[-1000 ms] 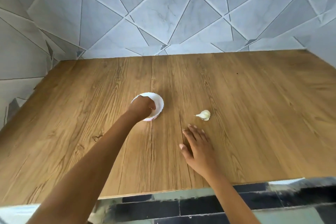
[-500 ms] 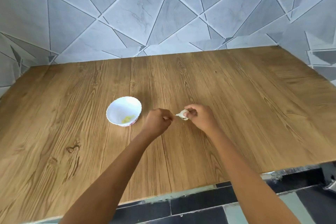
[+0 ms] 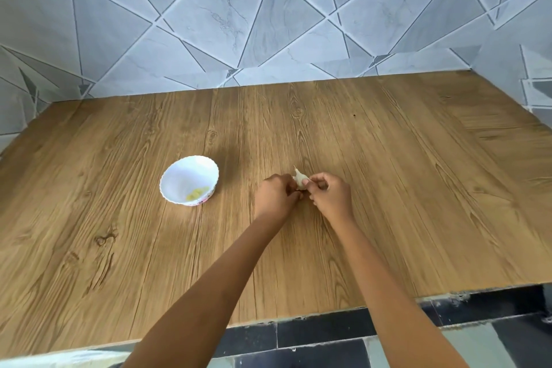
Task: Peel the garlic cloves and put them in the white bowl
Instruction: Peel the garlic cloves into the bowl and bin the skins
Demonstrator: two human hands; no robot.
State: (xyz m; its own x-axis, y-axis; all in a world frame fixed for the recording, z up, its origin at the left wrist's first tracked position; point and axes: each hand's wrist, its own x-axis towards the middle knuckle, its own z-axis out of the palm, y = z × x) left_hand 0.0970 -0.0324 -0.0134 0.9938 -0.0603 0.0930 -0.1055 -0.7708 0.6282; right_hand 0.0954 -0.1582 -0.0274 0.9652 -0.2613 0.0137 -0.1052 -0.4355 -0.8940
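A white garlic piece (image 3: pixel 299 179) with papery skin and a pointed tip is held between both hands just above the wooden table (image 3: pixel 388 188). My left hand (image 3: pixel 276 196) pinches its left side with curled fingers. My right hand (image 3: pixel 330 196) pinches its right side. The white bowl (image 3: pixel 179 179) with a scalloped rim stands on the table to the left of my hands, apart from them. Pale yellow peeled cloves (image 3: pixel 197 193) lie in its bottom.
Grey marble-patterned tiled walls (image 3: pixel 239 24) close off the table at the back and on both sides. The table's front edge (image 3: pixel 328 312) runs below my forearms, with dark floor tiles beneath it.
My left hand left the bowl and came right to the garlic. My right hand lifted off the table and picked up the garlic; both hands now pinch it closer together.
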